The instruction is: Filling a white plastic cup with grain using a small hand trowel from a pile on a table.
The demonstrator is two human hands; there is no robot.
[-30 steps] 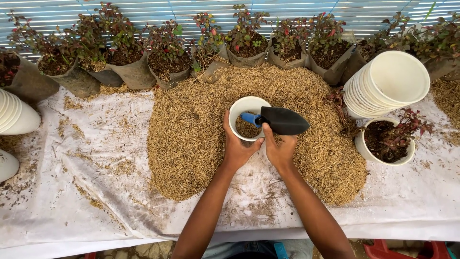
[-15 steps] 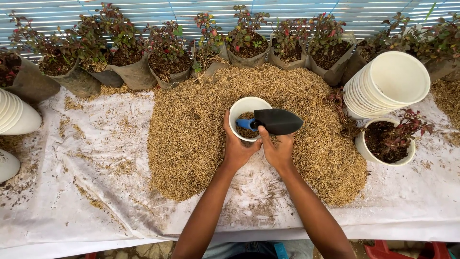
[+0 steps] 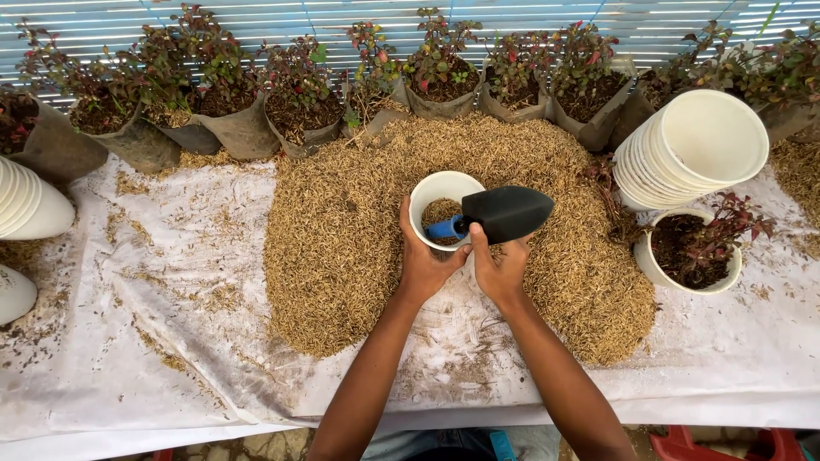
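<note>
The left hand point(image 3: 424, 265) grips the white pot point(image 3: 446, 209), which stands on the husk pile point(image 3: 342, 248). The right hand point(image 3: 500, 269) appears closed on the trowel point(image 3: 504, 213), its blade over the pot rim.

Plant nursery potting bench: husk heap point(image 3: 342, 256) on white sheet point(image 3: 128, 341) around hands, row of bagged seedlings point(image 3: 299, 111) beyond grip, stacked white pots point(image 3: 700, 149) to its right.
</note>
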